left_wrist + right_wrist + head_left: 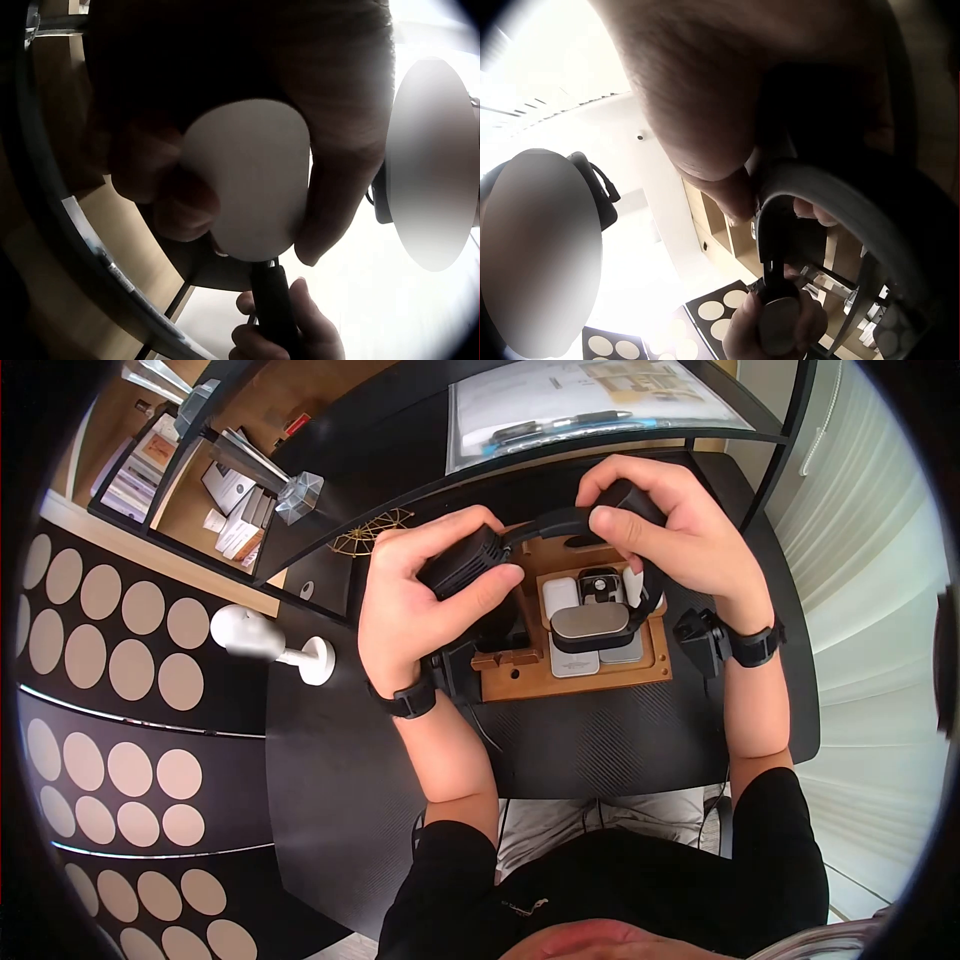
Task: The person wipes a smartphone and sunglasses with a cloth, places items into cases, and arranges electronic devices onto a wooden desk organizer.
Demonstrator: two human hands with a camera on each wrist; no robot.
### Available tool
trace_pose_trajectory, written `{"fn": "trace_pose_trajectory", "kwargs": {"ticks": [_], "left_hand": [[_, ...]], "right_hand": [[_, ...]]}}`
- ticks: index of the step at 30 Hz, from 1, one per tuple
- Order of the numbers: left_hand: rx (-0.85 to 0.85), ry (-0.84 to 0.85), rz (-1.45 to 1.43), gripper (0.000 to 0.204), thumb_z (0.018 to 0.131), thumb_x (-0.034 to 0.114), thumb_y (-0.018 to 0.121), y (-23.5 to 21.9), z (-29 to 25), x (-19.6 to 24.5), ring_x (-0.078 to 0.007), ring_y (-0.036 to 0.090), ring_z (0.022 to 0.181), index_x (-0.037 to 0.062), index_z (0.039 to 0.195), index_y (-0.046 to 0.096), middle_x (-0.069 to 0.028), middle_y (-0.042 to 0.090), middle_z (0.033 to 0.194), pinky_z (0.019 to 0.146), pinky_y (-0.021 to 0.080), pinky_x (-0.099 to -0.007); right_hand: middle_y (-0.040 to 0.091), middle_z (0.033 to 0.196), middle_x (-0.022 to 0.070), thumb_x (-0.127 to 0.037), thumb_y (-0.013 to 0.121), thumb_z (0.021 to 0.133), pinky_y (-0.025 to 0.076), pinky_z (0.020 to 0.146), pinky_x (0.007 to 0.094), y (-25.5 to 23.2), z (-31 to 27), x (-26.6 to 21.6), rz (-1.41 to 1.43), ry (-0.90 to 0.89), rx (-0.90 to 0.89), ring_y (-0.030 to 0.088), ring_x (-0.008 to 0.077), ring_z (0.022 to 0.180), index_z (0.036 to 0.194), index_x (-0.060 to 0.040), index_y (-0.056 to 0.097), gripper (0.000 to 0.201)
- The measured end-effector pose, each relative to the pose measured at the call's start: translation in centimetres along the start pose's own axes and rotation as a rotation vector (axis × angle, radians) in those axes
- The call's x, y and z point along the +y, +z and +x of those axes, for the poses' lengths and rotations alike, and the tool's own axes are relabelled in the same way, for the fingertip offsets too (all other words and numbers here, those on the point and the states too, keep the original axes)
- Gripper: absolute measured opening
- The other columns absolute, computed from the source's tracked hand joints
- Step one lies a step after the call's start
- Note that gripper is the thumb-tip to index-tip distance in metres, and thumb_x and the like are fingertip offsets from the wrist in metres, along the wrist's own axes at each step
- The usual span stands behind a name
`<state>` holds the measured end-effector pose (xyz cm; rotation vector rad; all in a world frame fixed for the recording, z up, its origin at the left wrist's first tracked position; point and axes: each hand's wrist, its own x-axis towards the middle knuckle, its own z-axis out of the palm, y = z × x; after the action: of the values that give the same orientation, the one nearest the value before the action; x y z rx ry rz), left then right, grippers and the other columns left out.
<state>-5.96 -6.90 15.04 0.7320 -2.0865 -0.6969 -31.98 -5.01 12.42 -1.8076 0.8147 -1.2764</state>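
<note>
Fingers of L hand [410,585] curl round one end of blk headset [565,520], thumb opp.; R hand [690,525] pinches the other end, thumb vs. bent fingers. Headset's held up over wood tray [500,685], band between hands. L wrist cam shows pale oval face [251,180] in L grip; head cam shows blk slotted side instead. R wrist cam gets band's curve close up; only head cam shows tray w/ watch [601,587]. Both forearms reach fwd, hands well apart, L palm turned inward.
</note>
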Motion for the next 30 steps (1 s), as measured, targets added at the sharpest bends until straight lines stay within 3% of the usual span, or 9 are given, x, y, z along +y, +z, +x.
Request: {"fn": "trace_pose_trajectory", "kwargs": {"ticks": [3, 6, 10, 12, 27, 30], "left_hand": [[-0.003, -0.072, -0.017, 0.038, 0.076, 0.000, 0.080, -0.3, -0.5, 0.0, -0.0039, 0.054, 0.074, -0.0067, 0.112, 0.068, 0.0005, 0.063, 0.086, 0.068, 0.043, -0.0188], [-0.016, -0.011, 0.014, 0.039, 0.076, 0.000, 0.081, -0.7, -0.4, -0.1, -0.0039, 0.054, 0.075, -0.0067, 0.112, 0.068, 0.0004, 0.063, 0.087, 0.068, 0.043, -0.0187], [-0.026, -0.033, -0.012, 0.038, 0.076, 0.001, 0.081, -0.6, -0.5, -0.2, -0.0038, 0.054, 0.074, -0.0068, 0.112, 0.068, 0.0005, 0.063, 0.087, 0.068, 0.042, -0.0185], [0.041, 0.024, 0.007, 0.030, 0.076, 0.008, 0.083, 0.0, -0.4, -0.2, -0.0050, 0.055, 0.062, -0.0023, 0.101, 0.070, -0.0028, 0.064, 0.074, 0.060, 0.046, -0.0215], [0.021, 0.050, 0.068, 0.023, 0.077, 0.007, 0.080, 0.4, 0.1, 0.6, -0.0073, 0.052, 0.058, -0.0025, 0.093, 0.068, -0.0043, 0.061, 0.068, 0.055, 0.044, -0.0233], [-0.038, -0.011, 0.072, 0.029, 0.076, 0.002, 0.078, 0.0, -0.2, 0.6, -0.0031, 0.051, 0.067, -0.0052, 0.103, 0.070, 0.0013, 0.061, 0.078, 0.061, 0.041, -0.0191]], "right_hand": [[0.056, 0.069, -0.0053, -0.026, 0.070, 0.098, 0.040, 0.048, 0.0192, -0.1, -0.2, -0.2, -0.008, 0.017, 0.048, 0.050, 0.0020, 0.055, 0.099, -0.0063, 0.067, 0.020], [0.056, 0.069, -0.0055, -0.026, 0.070, 0.098, 0.040, 0.048, 0.0195, -0.5, 0.0, 0.0, -0.007, -0.020, 0.065, 0.050, 0.0018, 0.054, 0.100, -0.0065, 0.067, 0.020], [0.056, 0.067, -0.0053, -0.026, 0.069, 0.099, 0.039, 0.047, 0.0196, -0.5, -0.2, -0.1, 0.016, -0.017, 0.034, 0.050, 0.0018, 0.052, 0.100, -0.0067, 0.067, 0.020], [0.055, 0.066, -0.0050, -0.027, 0.068, 0.099, 0.039, 0.046, 0.0196, -0.5, -0.3, -0.2, -0.005, -0.002, 0.027, 0.050, 0.0021, 0.051, 0.100, -0.0068, 0.067, 0.020], [0.054, 0.061, -0.0048, -0.025, 0.066, 0.100, 0.038, 0.046, 0.0194, -0.6, -0.1, 0.3, 0.008, 0.023, 0.015, 0.050, 0.0025, 0.049, 0.099, -0.0058, 0.066, 0.019], [0.053, 0.061, -0.0051, -0.025, 0.066, 0.100, 0.038, 0.046, 0.0195, -0.6, 0.0, 0.4, -0.006, 0.026, 0.004, 0.049, 0.0025, 0.048, 0.099, -0.0059, 0.066, 0.020]]}}
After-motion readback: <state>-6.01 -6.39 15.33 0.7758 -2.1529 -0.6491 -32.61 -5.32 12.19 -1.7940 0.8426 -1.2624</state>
